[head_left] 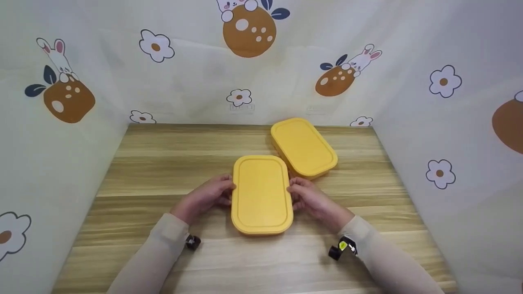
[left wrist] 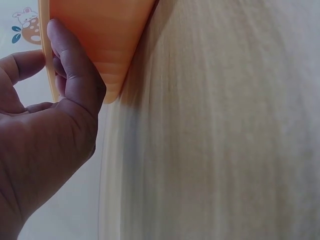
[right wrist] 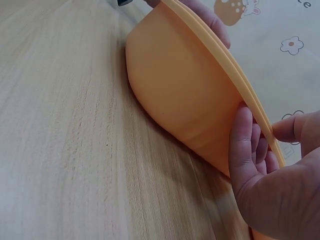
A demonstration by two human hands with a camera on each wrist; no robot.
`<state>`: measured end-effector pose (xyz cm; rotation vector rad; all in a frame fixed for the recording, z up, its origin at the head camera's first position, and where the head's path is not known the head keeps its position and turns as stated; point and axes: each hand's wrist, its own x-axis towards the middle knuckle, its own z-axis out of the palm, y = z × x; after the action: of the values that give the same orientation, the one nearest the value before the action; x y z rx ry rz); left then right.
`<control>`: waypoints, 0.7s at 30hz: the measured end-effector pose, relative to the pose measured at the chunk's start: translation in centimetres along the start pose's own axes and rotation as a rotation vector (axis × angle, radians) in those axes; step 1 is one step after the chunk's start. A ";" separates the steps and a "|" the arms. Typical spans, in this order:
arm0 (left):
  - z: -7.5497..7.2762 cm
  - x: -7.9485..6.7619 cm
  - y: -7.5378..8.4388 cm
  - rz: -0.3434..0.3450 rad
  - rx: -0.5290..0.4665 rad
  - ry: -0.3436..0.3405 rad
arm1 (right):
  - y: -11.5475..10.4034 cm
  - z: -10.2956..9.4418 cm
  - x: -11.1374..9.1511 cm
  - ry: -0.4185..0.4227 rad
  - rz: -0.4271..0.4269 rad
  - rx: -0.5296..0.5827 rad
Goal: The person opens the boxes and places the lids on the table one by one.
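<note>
A yellow lidded box (head_left: pixel 261 196) with rounded corners stands at the middle of the wooden table, its lid on. My left hand (head_left: pixel 208 194) pinches the rim on its left side; in the left wrist view the thumb lies above the rim and the fingers (left wrist: pixel 75 65) curl beneath it. On the opposite side my right hand (head_left: pixel 316 202) pinches the rim the same way, its fingers (right wrist: pixel 242 140) under the lip against the box wall. The box's contents are hidden. In the right wrist view its base meets the table.
A second yellow lidded box (head_left: pixel 304 147) stands at an angle behind and to the right, close to the first box's far right corner. Around the wooden table (head_left: pixel 163 159) hangs a pale curtain (head_left: pixel 184 81) printed with rabbits and flowers. Each wrist carries a small black camera (head_left: pixel 193 242).
</note>
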<state>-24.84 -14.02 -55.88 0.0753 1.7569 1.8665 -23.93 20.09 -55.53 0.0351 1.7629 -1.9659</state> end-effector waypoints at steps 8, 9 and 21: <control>0.1 0.0 0.1 -0.012 -0.020 -0.010 | 0.0 -0.1 -0.2 -0.022 -0.008 0.013; 0.1 0.0 0.1 -0.014 -0.023 -0.010 | 0.0 -0.1 -0.2 -0.025 -0.010 0.014; 0.1 -0.1 0.2 -0.017 -0.022 0.008 | 0.3 0.2 -0.3 0.048 -0.020 -0.015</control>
<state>-24.77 -13.94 -55.67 0.0445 1.7374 1.8758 -23.49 19.96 -55.63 0.0606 1.8151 -1.9817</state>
